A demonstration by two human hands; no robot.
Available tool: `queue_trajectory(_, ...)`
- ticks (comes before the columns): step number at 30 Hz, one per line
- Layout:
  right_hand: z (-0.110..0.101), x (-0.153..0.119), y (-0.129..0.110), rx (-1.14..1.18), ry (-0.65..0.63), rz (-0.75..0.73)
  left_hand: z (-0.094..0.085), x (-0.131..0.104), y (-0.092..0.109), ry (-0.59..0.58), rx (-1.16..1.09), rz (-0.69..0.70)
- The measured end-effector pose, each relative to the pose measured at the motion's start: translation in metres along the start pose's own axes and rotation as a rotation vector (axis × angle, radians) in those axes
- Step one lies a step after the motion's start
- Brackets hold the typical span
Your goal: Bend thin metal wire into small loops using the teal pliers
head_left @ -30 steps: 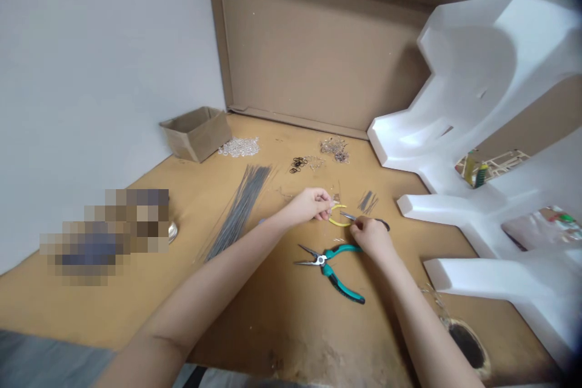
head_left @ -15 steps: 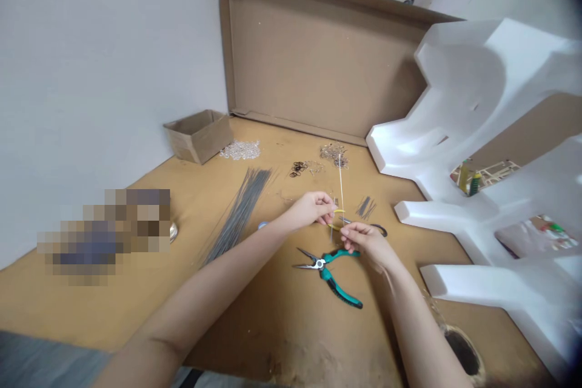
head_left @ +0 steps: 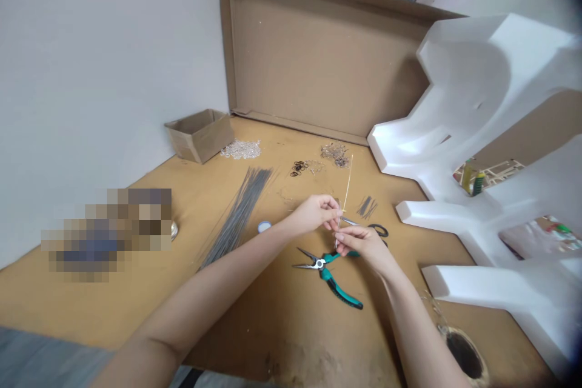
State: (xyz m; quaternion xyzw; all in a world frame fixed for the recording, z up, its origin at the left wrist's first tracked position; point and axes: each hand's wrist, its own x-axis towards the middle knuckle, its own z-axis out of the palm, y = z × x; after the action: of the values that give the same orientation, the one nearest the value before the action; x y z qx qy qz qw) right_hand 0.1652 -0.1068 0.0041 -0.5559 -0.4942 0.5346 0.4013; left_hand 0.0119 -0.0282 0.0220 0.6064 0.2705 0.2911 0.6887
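A thin, pale wire (head_left: 348, 183) stands nearly upright between my hands, leaning slightly right at its top. My left hand (head_left: 317, 213) pinches it partway down, fingertips closed. Just below, my right hand (head_left: 364, 244) also has its fingers closed on the wire near its lower end. A small yellow bit shows at my left fingertips; what it belongs to is hidden. Under my right hand lie open needle-nose pliers (head_left: 340, 294) with green and black handles. Dark-handled scissors (head_left: 379, 230) lie behind that hand, partly covered.
A bundle of grey wires (head_left: 243, 212) lies left, with short wire pieces (head_left: 367, 207) at right. Clear bits (head_left: 240, 149), black rings (head_left: 298, 168) and a metal pile (head_left: 335, 154) lie farther back. A cardboard box (head_left: 200, 138) stands back left; white foam (head_left: 425, 212) borders the right.
My left hand has shifted slightly right and my right hand slightly left, bringing them closer together. The wire's top now leans to the right. The pliers have stayed put.
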Motion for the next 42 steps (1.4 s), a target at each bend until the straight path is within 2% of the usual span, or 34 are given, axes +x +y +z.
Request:
queue_trajectory(11,0.002,-0.006,-0.002,-0.098,-0.074,-0.053,0.000,-0.002,0.001,-0.065,0.058,-0.039)
queue_trajectory(15,0.001,-0.006,-0.001,-0.090,-0.095,-0.071,-0.002,-0.003,0.002,-0.129,0.057,-0.056)
queue_trajectory(21,-0.001,-0.008,-0.004,-0.065,-0.119,-0.078,-0.008,-0.004,-0.002,-0.279,-0.114,-0.072)
queue_trajectory(25,-0.002,-0.010,-0.004,0.029,-0.175,-0.073,-0.004,-0.008,0.002,-0.321,-0.246,-0.106)
queue_trajectory(28,-0.003,-0.010,-0.002,0.089,-0.196,-0.059,0.001,-0.010,0.007,-0.288,-0.234,-0.100)
queue_trajectory(32,-0.005,-0.008,0.000,0.092,-0.162,-0.066,0.003,-0.008,0.009,-0.188,-0.085,-0.017)
queue_trajectory(38,-0.003,-0.008,-0.001,0.051,-0.146,-0.072,-0.001,-0.006,0.010,-0.177,0.033,0.051)
queue_trajectory(40,-0.001,-0.007,0.000,-0.005,-0.113,-0.094,-0.002,-0.006,0.009,-0.171,0.061,0.057)
queue_trajectory(42,-0.001,-0.003,0.003,-0.120,-0.021,-0.142,-0.003,-0.006,0.005,-0.138,0.141,0.106)
